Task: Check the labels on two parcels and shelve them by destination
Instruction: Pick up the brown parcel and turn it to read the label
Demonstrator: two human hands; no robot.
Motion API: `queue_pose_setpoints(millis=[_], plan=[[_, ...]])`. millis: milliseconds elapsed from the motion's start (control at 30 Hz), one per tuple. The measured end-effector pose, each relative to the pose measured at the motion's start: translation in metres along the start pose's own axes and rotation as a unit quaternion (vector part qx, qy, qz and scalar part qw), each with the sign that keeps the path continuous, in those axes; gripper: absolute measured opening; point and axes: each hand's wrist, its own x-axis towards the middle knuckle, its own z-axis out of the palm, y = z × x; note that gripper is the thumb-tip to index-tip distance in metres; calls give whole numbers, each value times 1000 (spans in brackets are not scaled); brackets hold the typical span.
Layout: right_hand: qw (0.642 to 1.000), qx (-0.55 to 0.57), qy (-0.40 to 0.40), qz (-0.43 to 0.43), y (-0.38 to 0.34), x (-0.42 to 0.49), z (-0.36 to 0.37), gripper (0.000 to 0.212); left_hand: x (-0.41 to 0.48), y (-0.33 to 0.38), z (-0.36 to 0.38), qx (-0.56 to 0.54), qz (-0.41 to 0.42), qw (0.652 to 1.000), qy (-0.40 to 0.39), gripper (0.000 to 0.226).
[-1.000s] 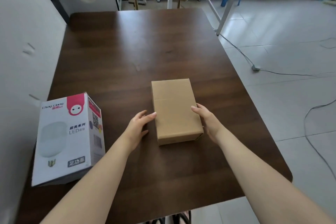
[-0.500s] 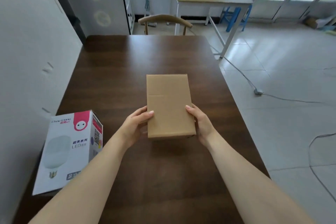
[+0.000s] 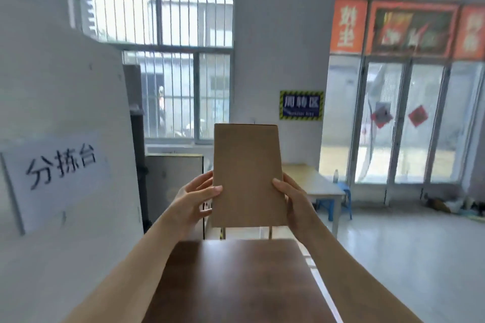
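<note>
Hands: both arms reached forward and up; left hand [image 3: 193,200] and right hand [image 3: 295,203] were clasped on opposite long edges of a plain brown cardboard parcel [image 3: 248,176], thumbs on its near face. Surface: dark wooden table [image 3: 236,283], below the hands. Room: barred window [image 3: 160,10], glass doors [image 3: 409,123], blue wall sign [image 3: 301,105], white paper sign [image 3: 56,168] at left. Parcel: upright between both hands, raised clear above the table's far edge; the near face was blank.
</note>
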Motion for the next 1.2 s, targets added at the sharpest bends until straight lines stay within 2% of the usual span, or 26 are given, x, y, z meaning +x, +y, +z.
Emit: queue_pose_setpoints(millis=[67, 133, 300, 400, 467, 533, 733, 800, 900, 1000, 1033, 1133, 1200], plan=[[999, -12, -19, -46, -37, 5, 11, 69, 0, 38, 7, 17, 45, 999, -15, 84], [995, -26, -42, -88, -67, 5, 22, 60, -1, 68, 14, 31, 80, 996, -23, 92], [989, -32, -60, -133, -106, 2, 37, 65, -7, 109, 20, 45, 143, 988, -39, 71], [988, -32, -61, -138, -112, 1, 43, 57, -9, 113, 14, 49, 145, 987, -43, 68], [987, -37, -68, -140, -114, 1, 48, 48, -9, 113, 10, 41, 145, 988, -43, 76], [987, -33, -75, -138, -115, 1, 51, 50, -10, 113, 7, 35, 149, 987, -41, 81], [988, -25, -65, -138, -107, 2, 56, 38, -11, 108, 0, 34, 147, 988, -43, 71], [988, -22, -54, -145, -104, 3, 58, 42, -10, 104, 0, 25, 154, 987, -22, 65], [988, -26, -8, -152, -99, 3, 63, 57, -10, 100, 5, 6, 190, 979, 72, 70], [982, -63, 38, -173, -88, 1, 71, 65, -16, 97, 24, 48, 227, 964, 128, 68], [978, -87, 50, -184, -84, 0, 74, 68, -17, 95, 32, 81, 227, 962, 129, 77], [954, -158, 84, -241, -75, -5, 86, 70, -14, 87, 42, 199, 174, 950, 168, 132], [933, -202, 97, -281, -65, -9, 92, 72, -13, 84, 44, 221, 148, 943, 202, 141]])
